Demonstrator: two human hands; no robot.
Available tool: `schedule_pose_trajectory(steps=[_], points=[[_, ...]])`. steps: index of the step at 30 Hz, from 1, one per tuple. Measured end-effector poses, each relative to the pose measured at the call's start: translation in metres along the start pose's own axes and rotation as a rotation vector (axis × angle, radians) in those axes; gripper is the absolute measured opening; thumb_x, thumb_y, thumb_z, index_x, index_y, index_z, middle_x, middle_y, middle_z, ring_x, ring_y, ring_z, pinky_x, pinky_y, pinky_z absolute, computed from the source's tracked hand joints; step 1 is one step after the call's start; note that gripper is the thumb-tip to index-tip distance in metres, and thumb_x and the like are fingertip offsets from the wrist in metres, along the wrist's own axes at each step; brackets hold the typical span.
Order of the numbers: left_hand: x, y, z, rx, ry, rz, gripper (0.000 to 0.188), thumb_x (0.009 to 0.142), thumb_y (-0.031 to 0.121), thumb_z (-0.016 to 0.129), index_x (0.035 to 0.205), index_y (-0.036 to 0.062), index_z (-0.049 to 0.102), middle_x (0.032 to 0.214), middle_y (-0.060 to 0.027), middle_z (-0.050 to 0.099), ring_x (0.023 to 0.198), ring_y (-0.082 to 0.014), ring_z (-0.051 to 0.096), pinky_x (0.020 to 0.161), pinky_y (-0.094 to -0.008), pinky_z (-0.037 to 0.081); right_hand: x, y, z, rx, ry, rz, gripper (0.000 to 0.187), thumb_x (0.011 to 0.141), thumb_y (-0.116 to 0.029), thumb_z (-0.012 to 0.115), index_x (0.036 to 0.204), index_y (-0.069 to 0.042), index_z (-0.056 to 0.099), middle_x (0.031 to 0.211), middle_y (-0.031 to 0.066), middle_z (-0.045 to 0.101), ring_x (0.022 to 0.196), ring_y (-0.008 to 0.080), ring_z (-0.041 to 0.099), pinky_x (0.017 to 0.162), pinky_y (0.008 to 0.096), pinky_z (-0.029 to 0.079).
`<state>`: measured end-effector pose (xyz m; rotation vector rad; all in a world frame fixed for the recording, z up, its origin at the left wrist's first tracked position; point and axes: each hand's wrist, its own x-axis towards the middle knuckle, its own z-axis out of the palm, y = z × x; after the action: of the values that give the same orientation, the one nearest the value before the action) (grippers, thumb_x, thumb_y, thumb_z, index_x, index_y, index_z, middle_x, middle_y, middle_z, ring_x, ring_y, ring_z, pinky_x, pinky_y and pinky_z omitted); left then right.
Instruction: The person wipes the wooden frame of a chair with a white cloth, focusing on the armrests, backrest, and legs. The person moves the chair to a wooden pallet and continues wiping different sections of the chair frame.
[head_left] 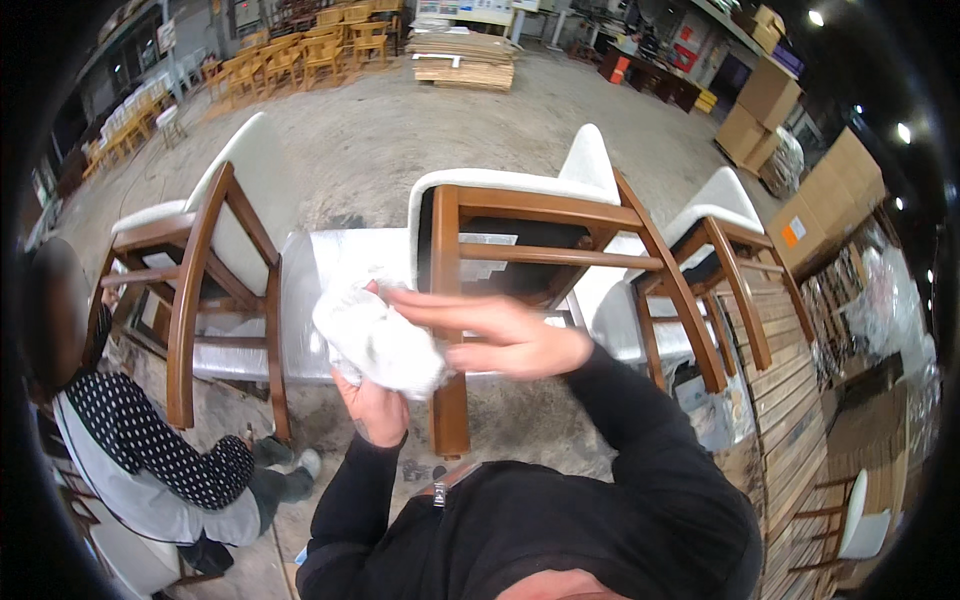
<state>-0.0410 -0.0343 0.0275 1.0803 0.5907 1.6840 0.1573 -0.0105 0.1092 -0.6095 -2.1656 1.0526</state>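
Observation:
A crumpled white cloth (375, 335), blurred by motion, is bunched up in front of me. My left hand (375, 408) grips it from below, most of its fingers hidden behind the cloth. From the right, my right hand (505, 335) reaches across with fingers stretched out, their tips at the cloth's edge. Just behind my right hand is a chair (448, 240) with brown wooden legs and a white padded seat, tipped over so that its legs point toward me. It rests on a white table-like surface (310, 260) that looks wrapped in film.
Similar tipped chairs stand at left (190, 270) and right (735, 255). A person in dotted sleeves (160, 430) works close on my left. Wooden slats (790, 400) and cardboard boxes (825, 215) line the right side. Stacked flat boards (462, 58) lie farther off.

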Motion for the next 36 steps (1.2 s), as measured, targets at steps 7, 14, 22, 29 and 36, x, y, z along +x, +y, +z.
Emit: schedule_pose_trajectory(steps=[7,14,22,29,36], points=[[0.023,-0.013,0.031,1.212,-0.702,0.033,0.083,0.083,0.032,0.069,0.149,-0.0033,0.034,0.138,-0.0382,0.036,0.130,-0.0519,0.039,0.107,-0.0539,0.040,-0.113,0.111,-0.126,-1.078,0.621,0.705,0.038,0.099,-0.035,0.050,0.103,-0.003,0.071,0.094,0.0201,0.070,0.086,0.0391,0.068,0.077,0.0478,0.053],[0.207,-0.155,0.089,1.427,-0.324,-0.081,0.081,0.086,0.035,0.061,0.153,0.0046,0.028,0.124,-0.0358,0.056,0.114,-0.0473,0.059,0.096,-0.0505,0.050,-0.131,0.172,-0.130,-1.396,0.805,0.635,0.041,0.098,-0.032,0.041,0.071,-0.012,0.065,0.071,0.0180,0.065,0.067,0.0437,0.063,0.061,0.0554,0.048],[0.188,-0.137,0.069,1.417,-0.367,-0.081,0.060,0.083,0.036,0.060,0.136,0.0093,0.053,0.110,-0.0317,0.064,0.106,-0.0457,0.063,0.092,-0.0512,0.051,-0.114,0.170,-0.124,-1.460,0.742,0.674,0.033,0.093,-0.031,0.045,0.076,-0.014,0.068,0.069,0.0171,0.067,0.066,0.0398,0.067,0.062,0.0518,0.053],[-0.017,0.024,0.000,1.277,-0.694,-0.065,0.077,0.078,0.026,0.073,0.149,0.0156,0.045,0.105,-0.0253,0.054,0.095,-0.0377,0.063,0.084,-0.0469,0.053,-0.106,0.172,-0.119,-1.420,0.693,0.750,0.041,0.097,-0.033,0.038,0.082,-0.010,0.069,0.077,0.0190,0.069,0.074,0.0419,0.067,0.068,0.0538,0.052],[-0.022,0.036,-0.016,1.071,-0.792,-0.129,0.067,0.082,0.021,0.066,0.146,0.0273,0.050,0.113,-0.0258,0.056,0.098,-0.0382,0.064,0.090,-0.0472,0.053,-0.110,0.169,-0.117,-1.444,0.731,0.725,0.037,0.095,-0.031,0.042,0.078,-0.011,0.069,0.074,0.0185,0.069,0.070,0.0411,0.066,0.066,0.0520,0.052]])
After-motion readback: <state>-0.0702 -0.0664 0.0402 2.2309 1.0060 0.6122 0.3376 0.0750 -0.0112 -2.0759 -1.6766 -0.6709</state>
